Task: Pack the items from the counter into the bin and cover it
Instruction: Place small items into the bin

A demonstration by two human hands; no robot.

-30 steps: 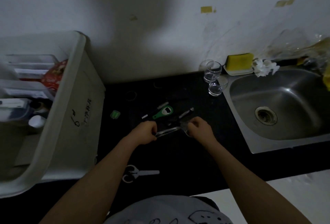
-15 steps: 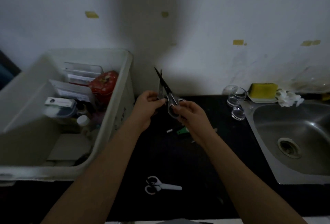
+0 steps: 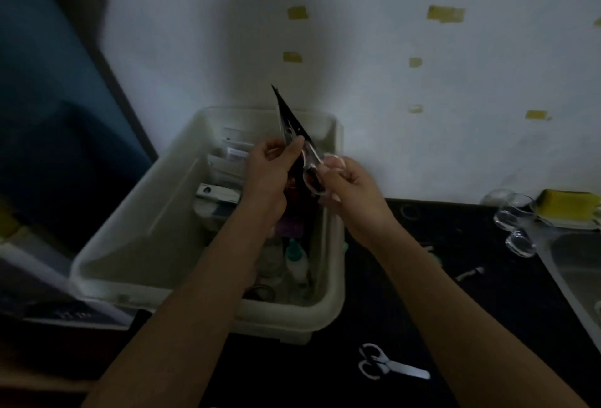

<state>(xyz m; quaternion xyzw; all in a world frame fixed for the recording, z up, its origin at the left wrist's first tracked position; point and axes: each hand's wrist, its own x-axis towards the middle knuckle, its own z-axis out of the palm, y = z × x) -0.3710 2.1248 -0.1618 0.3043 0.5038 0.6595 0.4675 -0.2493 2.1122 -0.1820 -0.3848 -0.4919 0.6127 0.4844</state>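
Observation:
Both hands hold a pair of black-bladed scissors with clear handles (image 3: pixel 289 121) above the pale plastic bin (image 3: pixel 331 307). My left hand (image 3: pixel 268 168) pinches the blades near the pivot, which point up toward the wall. My right hand (image 3: pixel 349 191) grips the clear handle loops. The bin holds several items: boxes, a small bottle with a teal cap (image 3: pixel 296 258), a white labelled box (image 3: pixel 218 194). A small white pair of scissors (image 3: pixel 388 365) lies on the black counter (image 3: pixel 374 326) in front.
Clear glasses (image 3: pixel 514 225) and a yellow sponge on a dish (image 3: pixel 567 207) stand at the back right beside the steel sink (image 3: pixel 582 271). Small loose bits (image 3: pixel 470 272) lie on the counter near the sink. A white flat panel (image 3: pixel 48 281) leans left of the bin.
Both hands lifted the black scissors off the counter and carried them left to above the bin. The view swung left with them.

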